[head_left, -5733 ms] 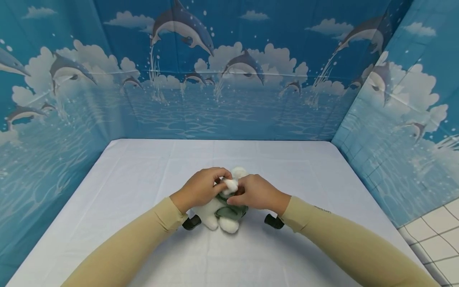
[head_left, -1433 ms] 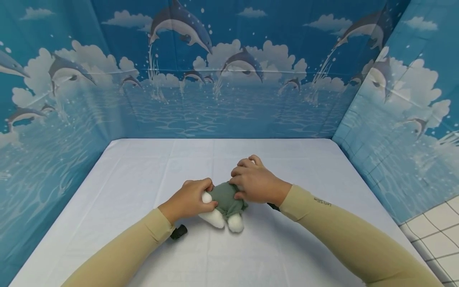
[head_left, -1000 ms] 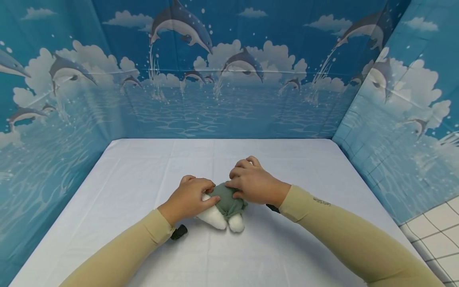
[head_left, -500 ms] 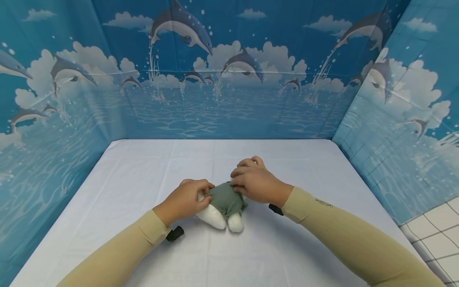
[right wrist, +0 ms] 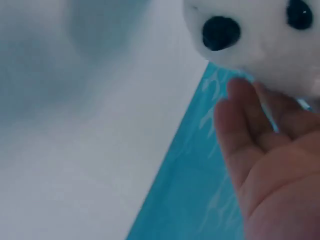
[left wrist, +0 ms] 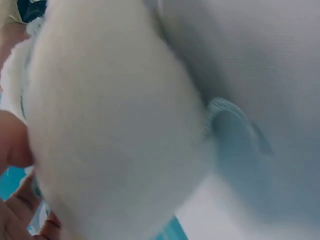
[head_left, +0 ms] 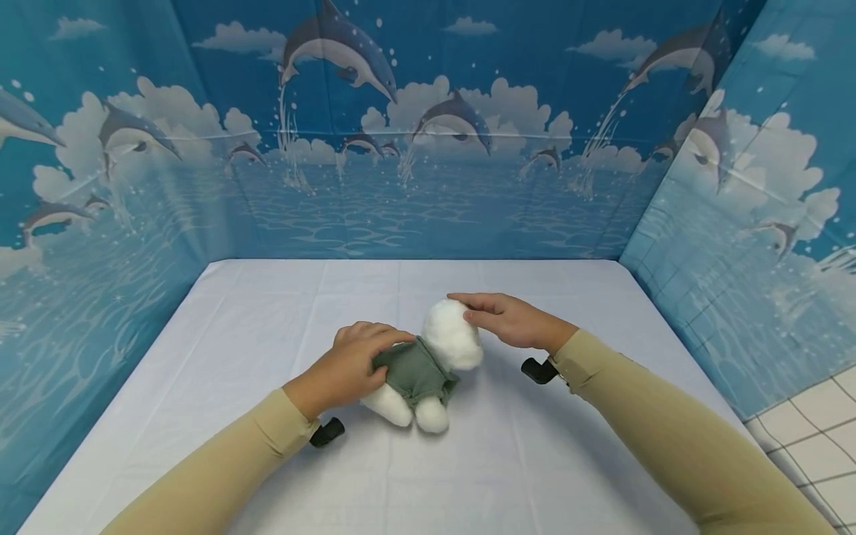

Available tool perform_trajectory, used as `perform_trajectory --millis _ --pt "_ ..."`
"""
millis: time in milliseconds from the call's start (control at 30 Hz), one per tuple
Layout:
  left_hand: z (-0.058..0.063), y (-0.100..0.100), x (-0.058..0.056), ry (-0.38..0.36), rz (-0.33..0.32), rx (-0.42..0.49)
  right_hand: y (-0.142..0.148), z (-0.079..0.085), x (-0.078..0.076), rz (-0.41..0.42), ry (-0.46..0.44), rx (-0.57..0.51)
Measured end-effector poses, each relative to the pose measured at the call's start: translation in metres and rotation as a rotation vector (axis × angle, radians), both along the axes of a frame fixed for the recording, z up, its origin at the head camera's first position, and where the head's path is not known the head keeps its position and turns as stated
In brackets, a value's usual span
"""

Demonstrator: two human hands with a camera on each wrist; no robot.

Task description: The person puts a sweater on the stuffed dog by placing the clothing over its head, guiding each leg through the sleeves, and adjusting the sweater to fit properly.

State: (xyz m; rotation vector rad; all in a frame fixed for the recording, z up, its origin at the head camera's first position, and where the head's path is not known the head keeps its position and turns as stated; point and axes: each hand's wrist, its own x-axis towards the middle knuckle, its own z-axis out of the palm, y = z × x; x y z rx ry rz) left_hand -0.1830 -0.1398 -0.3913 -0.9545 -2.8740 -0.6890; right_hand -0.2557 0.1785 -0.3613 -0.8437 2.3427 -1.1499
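A white plush toy (head_left: pixel 451 338) in a green shirt (head_left: pixel 417 371) lies in the middle of the table, its head toward the back right and its white legs toward me. From the left, my left hand (head_left: pixel 344 368) grips its body, thumb and fingers over the shirt. White fur fills much of the left wrist view, with the thumb (left wrist: pixel 12 140) at its edge. My right hand (head_left: pixel 515 319) touches the right side of the head with fairly straight fingers. The right wrist view shows the toy's face, with a black nose (right wrist: pixel 220 33) and a black eye (right wrist: pixel 299 14), above the hand.
A white cloth (head_left: pixel 281 297) covers the table. Blue dolphin-print curtains (head_left: pixel 428 200) stand along the back and both sides. Black wrist cameras (head_left: pixel 328 432) hang beneath the sleeves. White floor tiles (head_left: pixel 819 423) show at the lower right.
The toy, earlier held at its head, has been turned with its shirt's back up. Just now my right hand moved right, uncovering the head, and my left fingers reached further over the shirt.
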Motion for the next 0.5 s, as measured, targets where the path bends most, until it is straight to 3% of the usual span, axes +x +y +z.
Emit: perform_trajectory --millis 100,233,333,500 --pt "0.002 0.005 0.001 0.085 -0.036 -0.049 0.002 -0.004 -0.005 0.002 -0.121 -0.038" --pt "0.003 0.013 0.002 0.152 -0.055 -0.091 0.001 -0.008 -0.007 -0.014 -0.194 -0.096" --pt "0.004 0.018 0.005 0.145 -0.046 -0.081 -0.001 -0.009 -0.006 -0.029 -0.232 -0.120" --pt "0.010 0.029 0.009 0.070 -0.016 -0.017 -0.002 -0.009 -0.004 -0.048 -0.269 -0.139"
